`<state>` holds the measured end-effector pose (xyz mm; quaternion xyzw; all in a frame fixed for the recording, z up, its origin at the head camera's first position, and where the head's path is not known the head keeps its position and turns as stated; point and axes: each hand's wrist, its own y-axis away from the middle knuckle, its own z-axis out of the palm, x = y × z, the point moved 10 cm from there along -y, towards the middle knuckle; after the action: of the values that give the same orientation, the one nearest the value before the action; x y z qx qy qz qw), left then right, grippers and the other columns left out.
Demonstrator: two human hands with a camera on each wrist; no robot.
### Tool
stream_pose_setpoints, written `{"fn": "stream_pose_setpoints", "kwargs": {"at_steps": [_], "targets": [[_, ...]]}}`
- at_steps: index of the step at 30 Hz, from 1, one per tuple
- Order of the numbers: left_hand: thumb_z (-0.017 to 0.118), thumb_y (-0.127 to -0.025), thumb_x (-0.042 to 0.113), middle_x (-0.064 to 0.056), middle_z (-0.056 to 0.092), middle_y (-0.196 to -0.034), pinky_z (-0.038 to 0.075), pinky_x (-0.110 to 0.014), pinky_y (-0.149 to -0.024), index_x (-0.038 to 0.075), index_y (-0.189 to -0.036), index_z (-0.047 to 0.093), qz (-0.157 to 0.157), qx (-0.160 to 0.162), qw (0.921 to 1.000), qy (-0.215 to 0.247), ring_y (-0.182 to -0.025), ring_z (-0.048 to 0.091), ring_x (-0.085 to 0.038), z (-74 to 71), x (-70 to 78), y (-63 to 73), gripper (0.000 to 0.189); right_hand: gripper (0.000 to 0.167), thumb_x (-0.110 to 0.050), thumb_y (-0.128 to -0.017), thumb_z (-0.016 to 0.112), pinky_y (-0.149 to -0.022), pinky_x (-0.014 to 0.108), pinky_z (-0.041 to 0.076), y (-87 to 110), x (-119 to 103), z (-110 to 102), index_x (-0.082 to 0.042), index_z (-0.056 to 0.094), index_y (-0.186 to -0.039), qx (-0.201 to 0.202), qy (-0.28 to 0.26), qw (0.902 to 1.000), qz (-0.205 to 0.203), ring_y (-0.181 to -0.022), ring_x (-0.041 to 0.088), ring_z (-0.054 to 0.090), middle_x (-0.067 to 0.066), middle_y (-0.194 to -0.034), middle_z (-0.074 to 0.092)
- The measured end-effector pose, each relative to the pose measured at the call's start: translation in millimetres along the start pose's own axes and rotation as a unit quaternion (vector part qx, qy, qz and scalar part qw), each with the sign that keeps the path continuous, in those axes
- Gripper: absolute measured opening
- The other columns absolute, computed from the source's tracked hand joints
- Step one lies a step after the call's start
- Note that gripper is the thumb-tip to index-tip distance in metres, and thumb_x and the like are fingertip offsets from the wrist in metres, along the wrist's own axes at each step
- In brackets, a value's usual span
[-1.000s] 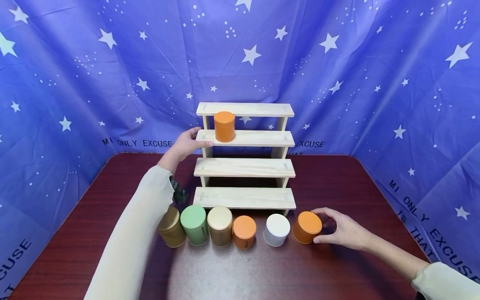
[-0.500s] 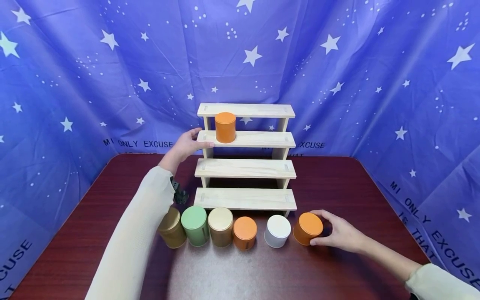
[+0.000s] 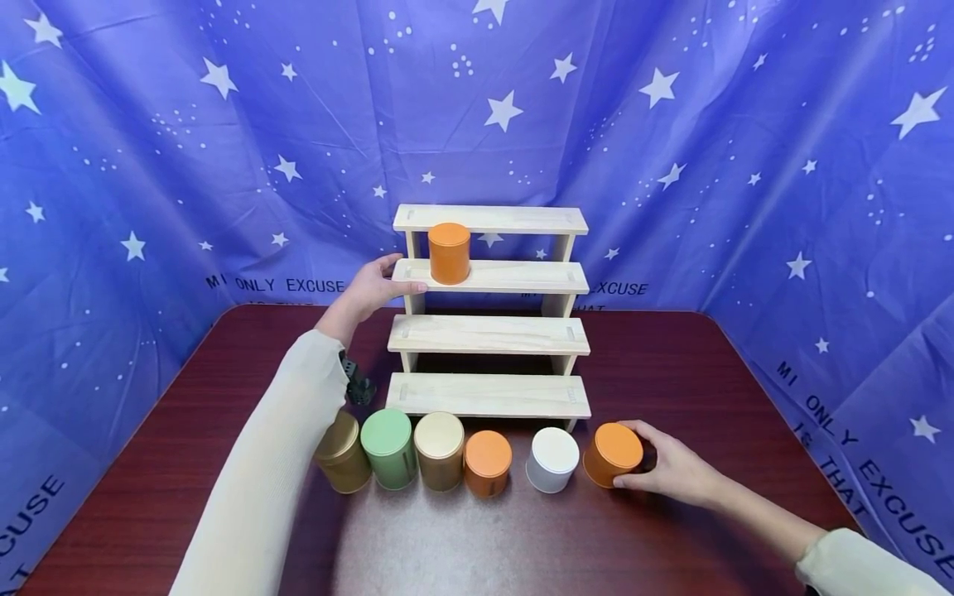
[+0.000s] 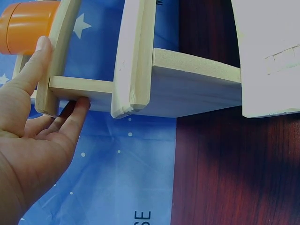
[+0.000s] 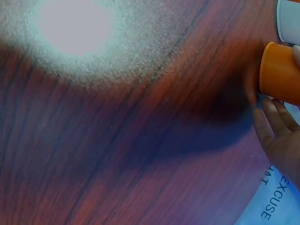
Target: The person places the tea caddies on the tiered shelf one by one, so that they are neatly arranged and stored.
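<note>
My left hand (image 3: 368, 290) grips the left end of a tiered wooden display shelf (image 3: 488, 333), at the second board from the top. In the left wrist view, its thumb lies along that board and its fingers touch the side support (image 4: 82, 86). Just beside the thumb, an orange canister (image 3: 450, 255) stands upright on the board. My right hand (image 3: 674, 469) holds another orange canister (image 3: 614, 455) between thumb and fingers on the table at the right. In the right wrist view, this canister (image 5: 281, 75) is partly cut off, with several fingers spread beside it.
Before the shelf stand a dark gold canister (image 3: 343, 455), a green one (image 3: 390, 449), a light gold-lidded one (image 3: 440, 453), an orange one (image 3: 488, 465) and a white one (image 3: 552, 461). A blue starry curtain (image 3: 298, 108) surrounds the dark red table (image 3: 186, 463).
My right hand has come slightly further left around the orange canister. The left hand stays on the shelf. The head view has shifted a little.
</note>
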<state>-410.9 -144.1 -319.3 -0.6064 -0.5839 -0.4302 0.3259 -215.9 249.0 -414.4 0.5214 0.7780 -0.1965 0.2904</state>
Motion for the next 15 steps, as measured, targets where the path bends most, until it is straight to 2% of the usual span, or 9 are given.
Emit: {"fn": "stream_pose_setpoints", "kwargs": {"at_steps": [8,15], "targets": [[0.076,-0.078,0.028,-0.020,0.035,-0.147,0.037,-0.045,-0.108,0.011,-0.150,0.018,0.002,-0.001,1.0000,-0.002,-0.130,0.043,-0.031,0.0,1.1,0.3,0.094,0.073,-0.033,-0.068,0.083,-0.072,0.021,0.053,0.7,4.1,2.6,-0.006,0.048,-0.126,-0.002,-0.038,0.9992,0.010,-0.093,-0.001,0.054,0.010,-0.114,0.060],[0.076,-0.079,0.026,-0.020,0.035,-0.148,0.037,-0.045,-0.108,0.011,-0.150,0.019,0.001,-0.004,1.0000,0.008,-0.130,0.043,-0.031,0.8,0.1,-0.4,0.093,0.073,-0.037,-0.068,0.082,-0.075,0.019,0.051,0.1,4.3,1.4,-0.007,0.049,-0.126,0.005,-0.012,0.9998,0.014,-0.096,0.001,0.054,0.008,-0.115,0.061]]}}
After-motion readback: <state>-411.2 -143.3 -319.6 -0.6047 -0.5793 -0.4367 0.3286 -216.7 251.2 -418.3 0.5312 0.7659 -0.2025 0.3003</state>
